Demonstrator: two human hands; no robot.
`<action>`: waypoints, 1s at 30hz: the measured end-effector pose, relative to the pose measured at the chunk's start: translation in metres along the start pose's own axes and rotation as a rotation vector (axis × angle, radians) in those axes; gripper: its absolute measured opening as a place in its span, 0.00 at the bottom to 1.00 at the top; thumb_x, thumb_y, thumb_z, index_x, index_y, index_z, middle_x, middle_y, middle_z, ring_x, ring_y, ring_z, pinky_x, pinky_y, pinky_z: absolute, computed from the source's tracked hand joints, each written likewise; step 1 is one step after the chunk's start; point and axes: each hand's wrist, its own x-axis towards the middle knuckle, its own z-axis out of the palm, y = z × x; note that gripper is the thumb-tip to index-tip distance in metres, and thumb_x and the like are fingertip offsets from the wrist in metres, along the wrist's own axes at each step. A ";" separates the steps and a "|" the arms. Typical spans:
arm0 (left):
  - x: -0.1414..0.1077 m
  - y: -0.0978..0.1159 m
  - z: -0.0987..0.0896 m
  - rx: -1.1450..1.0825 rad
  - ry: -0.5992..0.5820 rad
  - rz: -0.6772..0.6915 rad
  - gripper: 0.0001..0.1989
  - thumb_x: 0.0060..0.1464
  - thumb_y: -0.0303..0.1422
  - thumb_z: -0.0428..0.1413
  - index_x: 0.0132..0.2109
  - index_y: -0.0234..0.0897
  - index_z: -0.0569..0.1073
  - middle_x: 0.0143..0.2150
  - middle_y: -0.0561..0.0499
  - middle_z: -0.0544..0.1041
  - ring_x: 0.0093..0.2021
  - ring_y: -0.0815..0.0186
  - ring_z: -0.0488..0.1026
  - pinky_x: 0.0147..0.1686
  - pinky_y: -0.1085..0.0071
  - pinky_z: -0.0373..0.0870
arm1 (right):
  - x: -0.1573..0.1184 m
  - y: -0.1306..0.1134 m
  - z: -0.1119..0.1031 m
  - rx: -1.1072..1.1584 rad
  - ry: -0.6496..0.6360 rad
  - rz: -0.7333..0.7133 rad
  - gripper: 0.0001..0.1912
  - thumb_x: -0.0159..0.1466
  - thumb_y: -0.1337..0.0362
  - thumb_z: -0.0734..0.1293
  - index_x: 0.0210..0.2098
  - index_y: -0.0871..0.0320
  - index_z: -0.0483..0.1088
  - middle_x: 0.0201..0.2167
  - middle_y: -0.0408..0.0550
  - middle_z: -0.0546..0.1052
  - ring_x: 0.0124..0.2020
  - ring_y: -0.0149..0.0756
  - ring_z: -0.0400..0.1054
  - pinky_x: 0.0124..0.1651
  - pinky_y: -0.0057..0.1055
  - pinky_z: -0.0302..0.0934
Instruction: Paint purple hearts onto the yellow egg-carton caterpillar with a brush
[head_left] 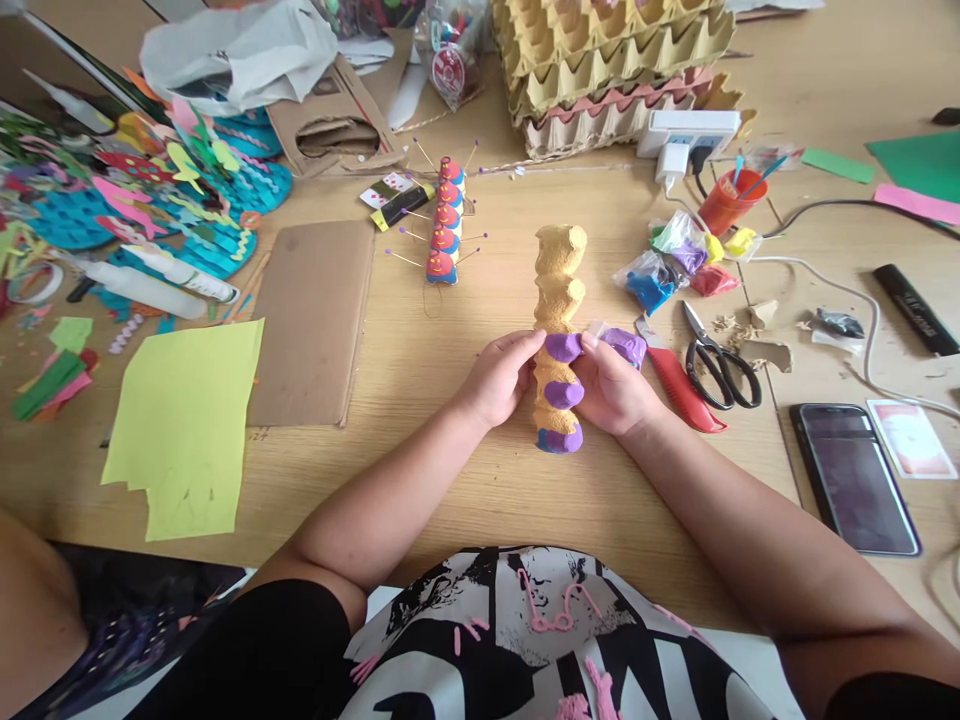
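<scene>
Between my hands is an egg carton strip [561, 290], yellowish and bumpy, held lengthwise away from me. Purple clay [563, 394] covers its three nearest bumps, with a bit of blue at the near end. My left hand [501, 378] grips the strip's left side, thumb at the third purple bump. On the other side my right hand [613, 385] holds it, thumb pressing the same bump's right edge. A bag of purple clay [624, 345] lies just behind my right hand. Farther off stands a finished-looking red and blue caterpillar [448, 220] with pins stuck in it.
Scissors [721, 362] and a red-handled cutter [679, 385] lie to the right, near a phone [855, 480]. Clay bags [649, 285] and an orange cup [731, 203] sit behind them. Egg trays [607, 70] are stacked at the back. Cardboard [311, 320] and yellow paper [184, 430] lie left.
</scene>
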 end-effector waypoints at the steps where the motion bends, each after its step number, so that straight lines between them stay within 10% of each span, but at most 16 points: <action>1: 0.000 -0.001 0.000 0.005 0.003 0.016 0.21 0.58 0.52 0.77 0.39 0.39 0.85 0.34 0.51 0.85 0.38 0.63 0.83 0.42 0.67 0.80 | 0.000 0.000 0.000 -0.004 -0.006 0.000 0.28 0.54 0.34 0.86 0.38 0.47 0.82 0.37 0.48 0.88 0.49 0.54 0.85 0.54 0.50 0.84; 30: 0.001 -0.003 -0.008 0.133 -0.035 0.135 0.25 0.56 0.54 0.77 0.34 0.36 0.83 0.33 0.52 0.81 0.36 0.66 0.79 0.35 0.71 0.76 | -0.003 -0.008 0.001 -0.035 0.012 0.058 0.28 0.55 0.33 0.84 0.36 0.46 0.76 0.34 0.49 0.87 0.50 0.59 0.86 0.50 0.57 0.84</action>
